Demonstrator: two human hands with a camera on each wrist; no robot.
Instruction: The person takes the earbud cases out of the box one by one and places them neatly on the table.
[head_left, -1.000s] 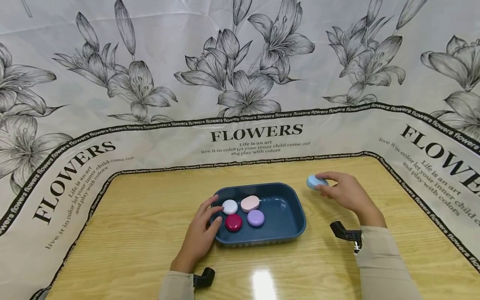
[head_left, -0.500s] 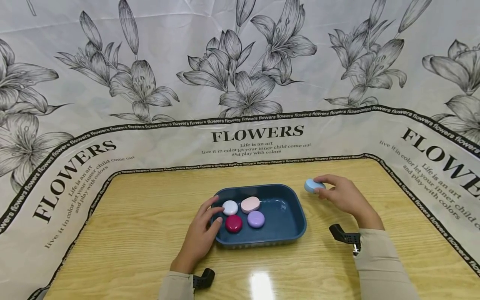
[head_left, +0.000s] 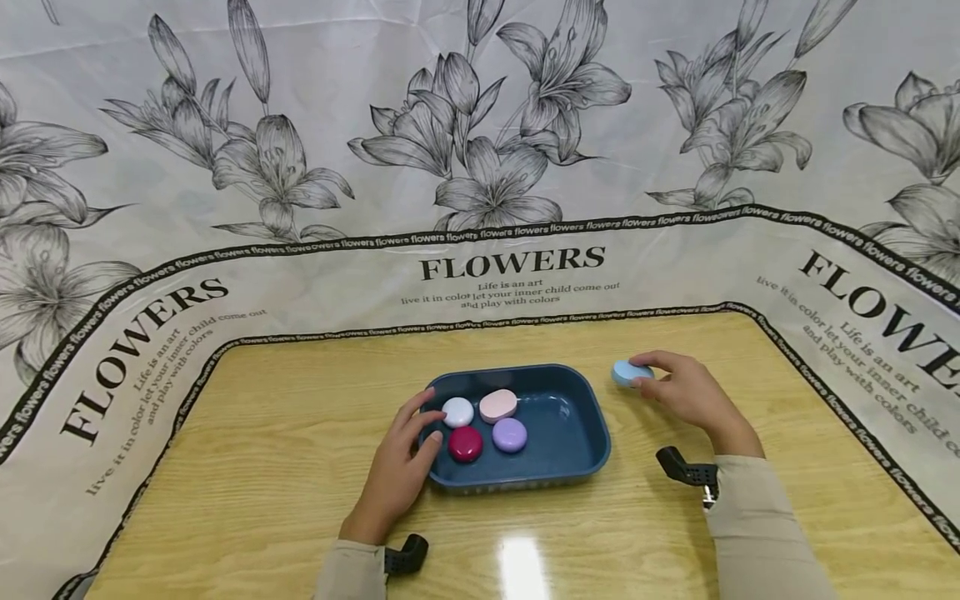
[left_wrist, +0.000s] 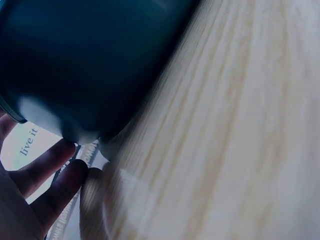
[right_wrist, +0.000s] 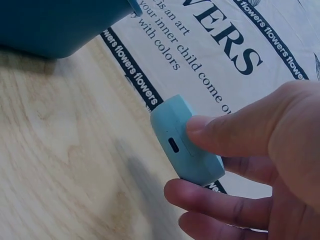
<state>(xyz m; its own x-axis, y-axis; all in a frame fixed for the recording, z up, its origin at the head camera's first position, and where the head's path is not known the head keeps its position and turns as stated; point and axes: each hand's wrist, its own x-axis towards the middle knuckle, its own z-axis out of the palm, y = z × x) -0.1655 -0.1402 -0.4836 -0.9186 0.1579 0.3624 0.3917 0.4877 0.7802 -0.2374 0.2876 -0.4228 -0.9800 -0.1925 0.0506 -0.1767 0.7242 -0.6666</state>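
Note:
My right hand (head_left: 693, 396) pinches a light blue earbud charging case (head_left: 632, 373) just right of the bin. In the right wrist view the thumb lies on one face, fingers behind, and a small dark charging port shows on the case (right_wrist: 176, 142). Its shadow on the table lies apart from it. A dark blue rectangular bin (head_left: 573, 482) stands mid-table. At its left end rests my left hand (head_left: 397, 467), fingers relaxed and touching rim and wall. Inside the bin's left half lie white (head_left: 457, 412), pink (head_left: 498, 406), dark red (head_left: 465, 443) and lilac (head_left: 509, 435) rounded cases.
The wooden table (head_left: 300, 433) is bordered at the back and sides by a white cloth (head_left: 315, 292) with flower drawings and lettering. Light reflects off the tabletop near the front. A black camera mount sits on each wrist.
The right hand has moved slightly nearer and left with the blue earbud case, whose tilt has changed a little. The left hand and the bin have stayed in place.

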